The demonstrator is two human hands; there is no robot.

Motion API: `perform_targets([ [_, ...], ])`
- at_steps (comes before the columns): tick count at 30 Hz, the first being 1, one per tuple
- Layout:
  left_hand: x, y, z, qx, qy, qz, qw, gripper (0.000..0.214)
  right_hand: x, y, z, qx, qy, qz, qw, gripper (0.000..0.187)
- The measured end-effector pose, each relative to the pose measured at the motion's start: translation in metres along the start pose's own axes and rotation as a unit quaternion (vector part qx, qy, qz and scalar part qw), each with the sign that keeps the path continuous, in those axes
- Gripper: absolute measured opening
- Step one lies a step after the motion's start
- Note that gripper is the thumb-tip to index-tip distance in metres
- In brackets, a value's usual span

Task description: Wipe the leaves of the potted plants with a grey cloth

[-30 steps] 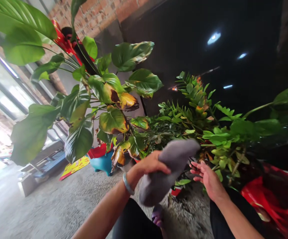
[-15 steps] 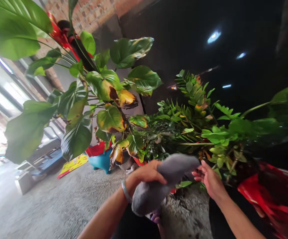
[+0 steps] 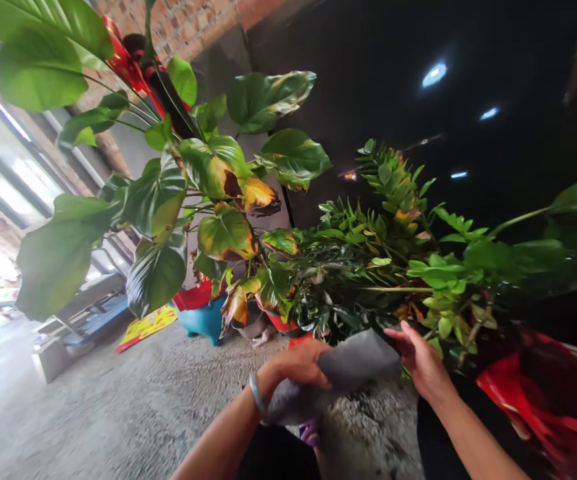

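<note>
A soft grey cloth (image 3: 361, 363) hangs folded in my left hand (image 3: 301, 363), whose thumb and fingers are wrapped over its middle. One end of the cloth reaches right, toward the plants; the other end droops below my left wrist. At the cloth's right end is my right hand (image 3: 421, 357), its fingertips drawn together beside a dark, narrow shape that may be a leaf. What they pinch, if anything, is too small to make out. Dense green leaves (image 3: 353, 273) rise just beyond both hands.
A tall broad-leaved plant (image 3: 226, 233) with browned leaf edges leans in from the left. Behind it stand a blue pot (image 3: 201, 323) and a metal bowl (image 3: 249, 327). A red plastic bag (image 3: 543, 393) lies at the right, before a dark glossy panel (image 3: 393, 87). Rough concrete floor (image 3: 168, 400) spreads leftward.
The cloth has tilted and sunk a little, its right end now flatter and lower. My right hand's fingers have drawn together near that end. The view has shifted slightly.
</note>
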State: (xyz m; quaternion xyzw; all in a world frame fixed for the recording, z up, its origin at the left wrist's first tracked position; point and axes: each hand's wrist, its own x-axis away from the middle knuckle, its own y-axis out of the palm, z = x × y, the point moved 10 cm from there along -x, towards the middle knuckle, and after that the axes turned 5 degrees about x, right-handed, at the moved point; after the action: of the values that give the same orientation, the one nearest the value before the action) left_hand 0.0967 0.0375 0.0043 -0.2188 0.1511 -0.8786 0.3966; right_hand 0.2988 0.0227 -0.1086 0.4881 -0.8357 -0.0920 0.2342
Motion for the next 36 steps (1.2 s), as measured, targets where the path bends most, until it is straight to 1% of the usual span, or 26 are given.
perform_targets([
  [1,0.007,-0.012,0.009,0.036,0.007,0.012,0.999,0.026,0.001,0.0,-0.001,-0.008,0.003,-0.001,1.0,0.032],
  [3,0.017,-0.053,0.034,0.146,0.044,0.098,0.983,0.026,0.002,0.003,-0.003,-0.024,0.011,-0.007,1.0,0.029],
  [5,0.025,-0.098,0.052,0.262,0.094,0.227,0.933,0.031,0.003,0.008,-0.003,-0.03,0.017,-0.012,0.999,0.028],
  [7,0.033,-0.125,0.05,0.345,0.138,0.341,0.863,0.038,0.004,0.011,-0.003,-0.028,0.015,-0.011,0.999,0.028],
  [8,0.035,-0.126,0.041,0.364,0.141,0.376,0.84,0.039,0.005,0.012,-0.003,-0.028,0.013,-0.011,0.999,0.027],
  [9,0.033,-0.119,0.028,0.366,0.128,0.389,0.836,0.038,0.005,0.013,-0.002,-0.026,0.011,-0.013,1.0,0.027],
  [10,0.028,-0.105,0.014,0.347,0.101,0.374,0.854,0.034,0.005,0.014,-0.001,-0.024,0.01,-0.014,1.0,0.027],
  [11,0.022,-0.085,-0.002,0.313,0.063,0.339,0.885,0.028,0.005,0.014,0.0,-0.021,0.007,-0.016,1.0,0.027],
  [13,0.012,-0.034,-0.028,0.169,-0.006,0.186,0.968,0.017,0.005,0.012,0.0,-0.012,0.004,-0.016,1.0,0.027],
  [14,0.013,-0.009,-0.039,0.117,-0.029,0.1,0.988,0.016,0.005,0.01,0.0,-0.008,0.003,-0.015,1.0,0.028],
  [15,0.018,0.007,-0.046,0.084,-0.044,0.033,0.995,0.017,0.005,0.009,-0.001,-0.006,0.002,-0.013,1.0,0.028],
  [16,0.023,0.011,-0.045,0.076,-0.043,0.001,0.996,0.017,0.005,0.007,-0.001,-0.007,0.003,-0.012,1.0,0.028],
  [17,0.028,0.004,-0.039,0.093,-0.031,0.007,0.995,0.019,0.005,0.007,-0.002,-0.009,0.004,-0.011,1.0,0.028],
  [19,0.034,-0.04,-0.013,0.178,0.019,0.108,0.978,0.027,0.006,0.008,-0.003,-0.015,0.003,-0.013,1.0,0.028],
  [20,0.036,-0.068,0.0,0.23,0.046,0.18,0.955,0.032,0.006,0.009,-0.003,-0.018,0.004,-0.015,1.0,0.026],
  [22,0.041,-0.115,0.013,0.331,0.089,0.311,0.886,0.039,0.006,0.012,-0.003,-0.023,0.006,-0.019,1.0,0.024],
  [24,0.042,-0.135,0.006,0.399,0.1,0.405,0.817,0.037,0.007,0.015,-0.003,-0.028,0.007,-0.024,0.999,0.023],
  [25,0.041,-0.133,-0.005,0.407,0.086,0.433,0.8,0.034,0.007,0.016,-0.003,-0.029,0.006,-0.027,0.999,0.024],
  [26,0.037,-0.123,-0.017,0.397,0.059,0.442,0.802,0.029,0.007,0.017,-0.003,-0.03,0.005,-0.03,0.999,0.024],
  [27,0.033,-0.108,-0.032,0.374,0.022,0.43,0.821,0.024,0.008,0.017,-0.004,-0.03,0.004,-0.031,0.999,0.025],
  [29,0.026,-0.068,-0.058,0.296,-0.052,0.349,0.887,0.018,0.009,0.015,-0.005,-0.027,0.007,-0.029,0.999,0.027],
  [30,0.023,-0.045,-0.067,0.267,-0.074,0.28,0.919,0.018,0.01,0.014,-0.006,-0.026,0.007,-0.03,0.999,0.027],
  [32,0.029,-0.016,-0.075,0.253,-0.09,0.179,0.946,0.015,0.011,0.012,-0.009,-0.024,0.003,-0.034,0.999,0.028],
  [33,0.035,-0.015,-0.071,0.263,-0.084,0.157,0.948,0.015,0.011,0.012,-0.01,-0.022,0.0,-0.036,0.999,0.028],
  [34,0.04,-0.022,-0.063,0.281,-0.068,0.16,0.944,0.016,0.011,0.012,-0.011,-0.021,-0.002,-0.038,0.999,0.028],
  [36,0.047,-0.058,-0.036,0.324,-0.009,0.218,0.921,0.022,0.011,0.013,-0.011,-0.019,-0.002,-0.039,0.999,0.028],
])
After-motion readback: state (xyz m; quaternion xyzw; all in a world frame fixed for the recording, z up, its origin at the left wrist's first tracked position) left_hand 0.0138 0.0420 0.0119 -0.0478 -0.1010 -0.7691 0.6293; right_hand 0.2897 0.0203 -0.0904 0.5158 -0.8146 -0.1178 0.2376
